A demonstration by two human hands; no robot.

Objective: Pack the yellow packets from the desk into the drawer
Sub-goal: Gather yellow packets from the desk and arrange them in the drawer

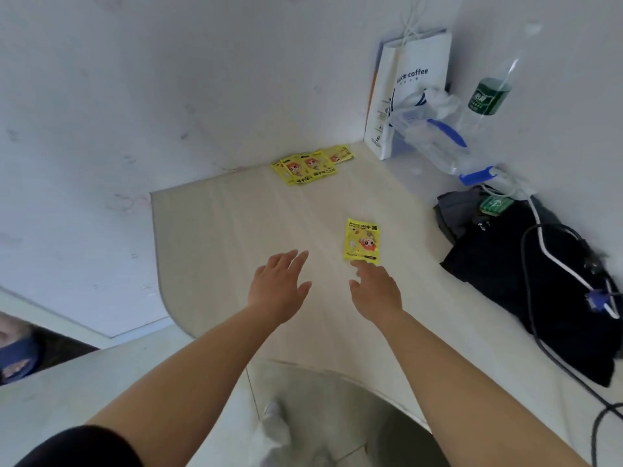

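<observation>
While both bare arms stretch out over the pale wood-grain counter (236, 230), neither hand is holding anything. The left hand (278, 288) is flat with fingers straight and loosely spread, thumb out to the side, over a bare patch of counter. The right hand (376, 291) is just beside it, fingers relaxed and pointing forward, with the fingertips right at the near edge of a single yellow packet (362, 241). Can't honestly tell if they're touching it or just above it. That packet lies flat, cartoon print up, on its own near the middle of the counter. Well apart from it, back against the white wall, a small pile of yellow packets (312, 165) sits fanned out and overlapping. Over in the right corner a white paper coffee bag (409, 92) stands upright, with a clear plastic jug (435, 143) with blue trim lying in front of it and a clear bottle with a green label (488, 96) next to it. Nearer along the right side there's a heap of dark fabric (526, 274) with a black cable (539, 332) draped over it.
</observation>
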